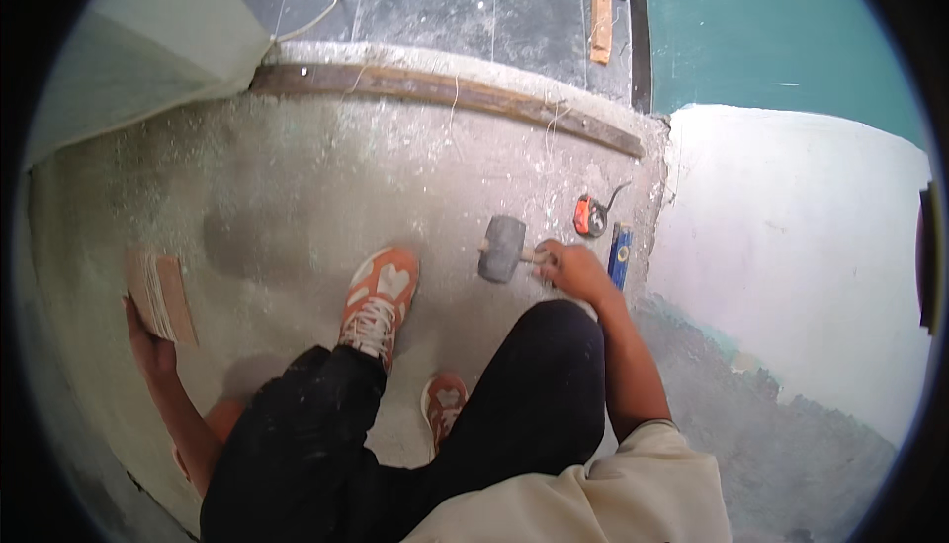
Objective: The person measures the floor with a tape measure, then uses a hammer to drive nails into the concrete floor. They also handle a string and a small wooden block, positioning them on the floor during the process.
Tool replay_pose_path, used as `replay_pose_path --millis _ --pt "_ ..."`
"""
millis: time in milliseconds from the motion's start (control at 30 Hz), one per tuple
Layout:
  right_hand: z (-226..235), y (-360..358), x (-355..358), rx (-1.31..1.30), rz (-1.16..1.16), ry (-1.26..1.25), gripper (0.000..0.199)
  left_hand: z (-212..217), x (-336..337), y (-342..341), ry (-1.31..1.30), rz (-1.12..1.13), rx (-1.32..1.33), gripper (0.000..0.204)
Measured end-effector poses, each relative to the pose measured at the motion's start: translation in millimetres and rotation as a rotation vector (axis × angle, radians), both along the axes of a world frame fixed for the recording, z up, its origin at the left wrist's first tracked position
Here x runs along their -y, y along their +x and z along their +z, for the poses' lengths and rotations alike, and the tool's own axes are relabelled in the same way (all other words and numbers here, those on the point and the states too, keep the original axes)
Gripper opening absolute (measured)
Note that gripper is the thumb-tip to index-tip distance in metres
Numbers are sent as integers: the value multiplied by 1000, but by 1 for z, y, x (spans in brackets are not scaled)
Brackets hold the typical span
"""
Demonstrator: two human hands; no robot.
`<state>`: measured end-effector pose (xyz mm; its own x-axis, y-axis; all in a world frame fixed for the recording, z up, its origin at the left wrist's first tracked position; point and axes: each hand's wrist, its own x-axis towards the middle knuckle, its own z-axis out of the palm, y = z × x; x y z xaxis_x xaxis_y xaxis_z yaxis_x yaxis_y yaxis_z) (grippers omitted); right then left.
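Note:
My right hand [575,270] is closed round the short handle of a rubber mallet [504,249]. The mallet's dark grey head lies to the left of that hand, low over the concrete floor or on it; I cannot tell which. Out at the left, my left hand [150,351] grips the lower left edge of a flat brown piece of board [176,294] with pale string [156,296] wound round it. An orange and black tape measure [590,216] and a blue spirit level [621,255] lie just beyond and right of my right hand.
A long wooden strip [445,96] lies along the raised edge of the dark tiled floor [435,9] ahead. A short wood piece [600,19] rests farther off. The green and white wall [791,187] bounds the right; a pale column [158,39] stands far left. My shoes [381,296] are in the middle.

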<state>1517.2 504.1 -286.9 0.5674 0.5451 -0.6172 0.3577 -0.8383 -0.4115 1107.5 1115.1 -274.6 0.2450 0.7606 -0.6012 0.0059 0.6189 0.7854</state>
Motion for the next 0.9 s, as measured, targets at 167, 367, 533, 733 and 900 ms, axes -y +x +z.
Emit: replay_pose_path --millis 167,367,533,733,900 --pt "15 0 -22 130 -74 171 26 13 25 47 -19 60 -41 71" --pt "39 61 -94 173 -212 513 23 -1 31 63 59 -94 -111 82" --pt "-1 191 -197 346 -234 509 24 -3 41 64 56 -163 -181 85" --pt "-131 333 -227 480 -205 -40 28 -9 43 52 -32 -188 -150 76" --pt "-191 371 -226 447 -293 -241 35 0 42 48 -29 -206 -285 62"
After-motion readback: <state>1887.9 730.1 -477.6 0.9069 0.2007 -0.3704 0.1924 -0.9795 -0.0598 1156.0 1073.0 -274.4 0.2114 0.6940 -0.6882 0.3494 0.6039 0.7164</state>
